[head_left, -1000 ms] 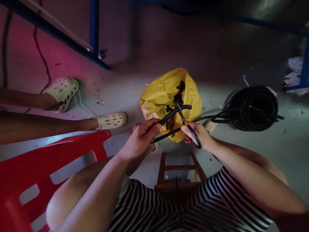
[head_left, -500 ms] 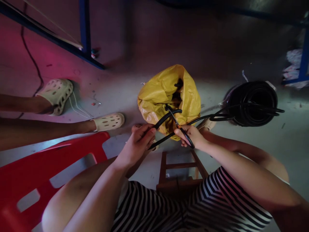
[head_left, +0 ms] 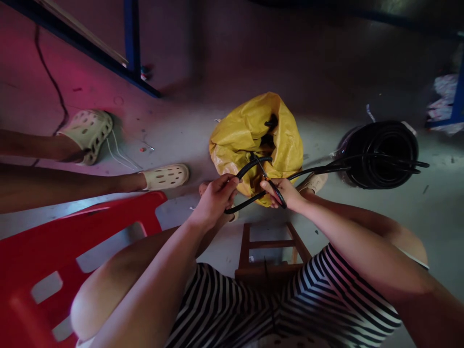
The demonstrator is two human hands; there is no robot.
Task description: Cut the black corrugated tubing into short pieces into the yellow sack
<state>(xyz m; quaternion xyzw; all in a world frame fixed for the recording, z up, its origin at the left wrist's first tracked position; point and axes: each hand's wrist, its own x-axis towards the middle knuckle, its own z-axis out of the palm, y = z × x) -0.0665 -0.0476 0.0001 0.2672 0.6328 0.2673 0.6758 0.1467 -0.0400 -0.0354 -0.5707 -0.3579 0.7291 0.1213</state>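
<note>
My left hand [head_left: 221,192] grips a black corrugated tube [head_left: 249,167] whose free end points over the mouth of a yellow sack [head_left: 235,121]. In my right hand [head_left: 284,192] is a pair of scissors [head_left: 278,194] with black handles, the fingers closed around them. Its blades lie across the tube close to the free end; how far apart they are I cannot tell. From below my left hand the tube loops back under my right hand and runs right to a black coil [head_left: 380,154] on the floor. More black pieces show inside the sack.
A wooden stool [head_left: 270,244] stands between my legs, and a red plastic chair [head_left: 119,217] is at the left. Another person's feet in pale clogs [head_left: 166,177] are beside it. Blue metal frame legs [head_left: 132,43] stand at the upper left and right edge.
Both hands still hold the tube and the scissors. My left hand has shifted slightly up and right, and the view has moved a little. The blades stay at the tube's end.
</note>
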